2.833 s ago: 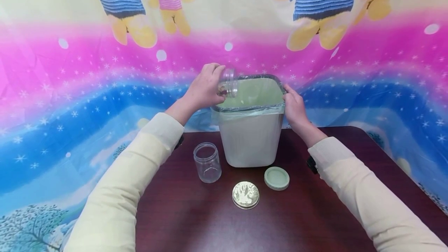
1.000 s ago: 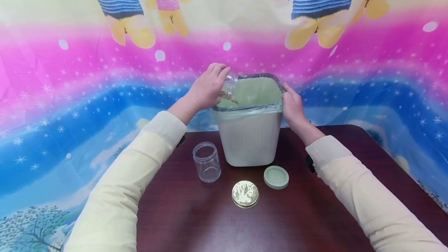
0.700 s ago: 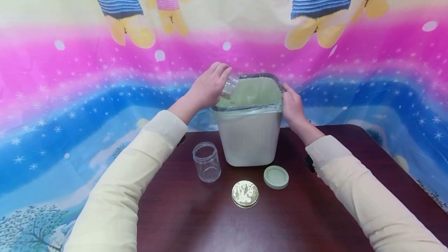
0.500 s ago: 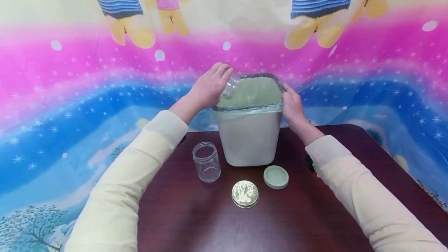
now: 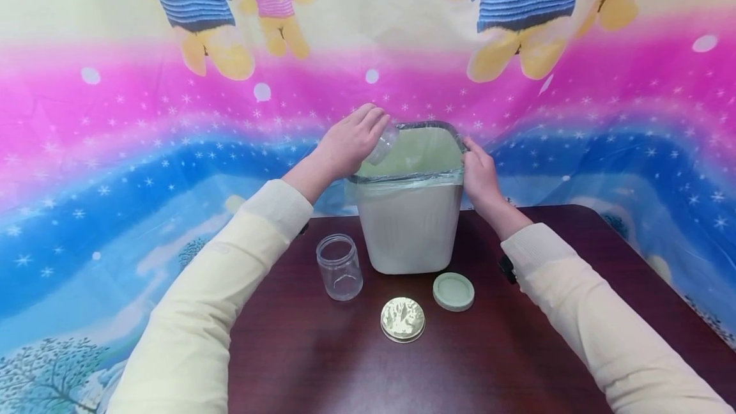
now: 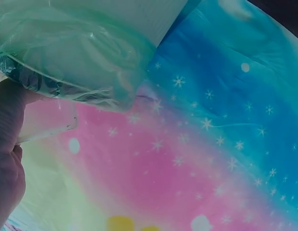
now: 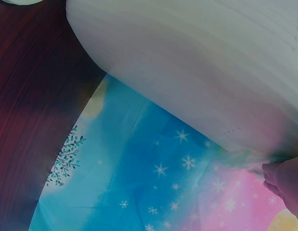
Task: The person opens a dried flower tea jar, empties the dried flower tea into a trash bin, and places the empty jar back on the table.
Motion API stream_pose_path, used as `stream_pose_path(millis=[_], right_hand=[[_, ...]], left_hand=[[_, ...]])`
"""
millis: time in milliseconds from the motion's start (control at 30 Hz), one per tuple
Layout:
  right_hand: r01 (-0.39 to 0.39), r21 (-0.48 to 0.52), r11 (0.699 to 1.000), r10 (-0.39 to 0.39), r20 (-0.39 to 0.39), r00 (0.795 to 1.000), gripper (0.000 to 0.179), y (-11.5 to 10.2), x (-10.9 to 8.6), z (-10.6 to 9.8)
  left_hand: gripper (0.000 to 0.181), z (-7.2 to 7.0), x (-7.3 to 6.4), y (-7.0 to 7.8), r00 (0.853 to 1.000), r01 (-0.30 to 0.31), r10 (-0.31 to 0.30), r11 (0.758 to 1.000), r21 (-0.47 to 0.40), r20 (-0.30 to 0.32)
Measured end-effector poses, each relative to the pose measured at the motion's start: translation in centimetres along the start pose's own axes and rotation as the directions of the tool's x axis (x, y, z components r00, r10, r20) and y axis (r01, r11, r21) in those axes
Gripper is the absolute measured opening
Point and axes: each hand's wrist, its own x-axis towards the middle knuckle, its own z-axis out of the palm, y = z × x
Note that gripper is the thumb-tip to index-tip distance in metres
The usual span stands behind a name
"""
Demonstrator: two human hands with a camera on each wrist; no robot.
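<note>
My left hand (image 5: 351, 144) grips a clear jar (image 5: 386, 144) and tips it mouth-down over the left side of a white bin (image 5: 411, 229). A translucent green bag (image 6: 81, 53) lines the bin and folds over its rim. The left wrist view catches part of the jar's clear wall beside the hand, below the bag's edge. On the bin's right side, my right hand (image 5: 482, 174) holds the rim, its thumb or finger over the top edge. In the right wrist view that hand (image 7: 286, 185) is only partly in frame. The bin's bottom is hidden.
A second clear jar (image 5: 340, 273) stands upright and lidless left of the bin. In front lie a gold lid (image 5: 403, 318) and a pale green lid (image 5: 453, 291). The dark wooden table (image 5: 322, 363) ends before a patterned cloth backdrop (image 5: 368, 30).
My left hand has turned the jar further over and shifted slightly right. Brown bits seen in the jar, then at its mouth, are no longer visible. My right hand stays on the rim.
</note>
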Motion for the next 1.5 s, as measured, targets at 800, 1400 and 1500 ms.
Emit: stream_pose_path(millis=[800,1400,1500], right_hand=[[0.001,-0.003,1.000,-0.001,-0.018,1.000,0.055,0.0,-0.1,0.0],[-0.006,-0.002,1.000,0.006,-0.010,1.000,0.055,0.1,-0.1,0.0],[-0.003,0.003,1.000,0.003,-0.009,1.000,0.054,0.1,-0.2,0.0]], left_hand=[[0.068,-0.4,1.2,0.5,0.965,-0.250,0.249,0.762,0.598,0.086],[0.059,-0.9,2.3,0.6,0.927,-0.344,0.356,0.687,0.640,0.117],[0.060,-0.9,2.4,0.6,0.922,-0.355,0.367,0.666,0.656,0.127]])
